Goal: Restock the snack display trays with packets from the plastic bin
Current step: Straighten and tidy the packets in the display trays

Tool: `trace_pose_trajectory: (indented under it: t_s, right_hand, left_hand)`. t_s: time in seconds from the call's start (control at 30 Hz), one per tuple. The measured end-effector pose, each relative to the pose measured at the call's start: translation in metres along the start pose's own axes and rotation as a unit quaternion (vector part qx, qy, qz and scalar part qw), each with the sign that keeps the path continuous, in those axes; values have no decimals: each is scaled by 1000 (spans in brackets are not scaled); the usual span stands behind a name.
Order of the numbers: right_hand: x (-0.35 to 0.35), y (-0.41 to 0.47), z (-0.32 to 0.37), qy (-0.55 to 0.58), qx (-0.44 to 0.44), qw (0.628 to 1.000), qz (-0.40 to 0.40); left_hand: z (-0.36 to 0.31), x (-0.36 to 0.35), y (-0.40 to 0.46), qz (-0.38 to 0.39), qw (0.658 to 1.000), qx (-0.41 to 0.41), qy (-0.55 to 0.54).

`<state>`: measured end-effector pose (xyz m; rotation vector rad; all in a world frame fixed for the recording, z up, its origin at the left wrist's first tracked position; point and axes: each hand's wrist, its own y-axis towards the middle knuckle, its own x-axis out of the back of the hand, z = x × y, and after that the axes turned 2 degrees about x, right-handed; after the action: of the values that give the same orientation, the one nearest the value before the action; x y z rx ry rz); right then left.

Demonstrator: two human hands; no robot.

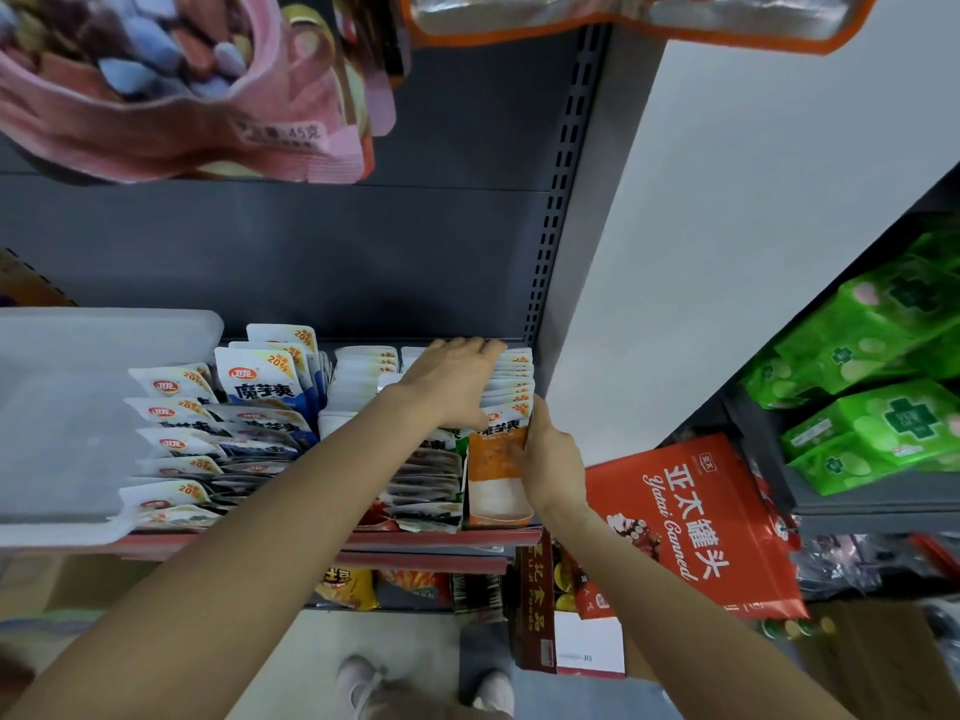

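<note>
here, hands (498, 413) on packets (506, 392), tray's right edge

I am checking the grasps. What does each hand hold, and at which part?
The right hand grips the orange packet by its right edge. The left hand lies flat on the packet row, gripping nothing.

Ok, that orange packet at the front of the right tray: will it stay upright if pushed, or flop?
The orange packet looks thin and flat, so probably floppy and light. It stands only because the right hand steadies its edge and the packed row behind backs it. Its glossy film may be slippery.
</note>
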<state>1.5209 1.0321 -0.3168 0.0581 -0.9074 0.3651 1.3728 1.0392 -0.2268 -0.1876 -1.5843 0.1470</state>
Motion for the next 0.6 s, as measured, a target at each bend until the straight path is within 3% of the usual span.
trace_pose_trajectory:
  t_s: [0.13,0.3,0.4,0.6]
  right_hand:
    - [-1,-4,-2,33,20,999,-16]
    - [13,4,1,153,43,986,47]
    - [21,7,9,180,79,980,41]
    - [33,11,20,182,94,978,44]
  left_hand:
    - [-3,-1,-6,-8,1000,-4,26]
    - [-10,5,-19,-53,992,-30,106]
    - [-17,4,-19,-18,988,-22,154]
    - [-8,14,-23,-24,998,-30,53]
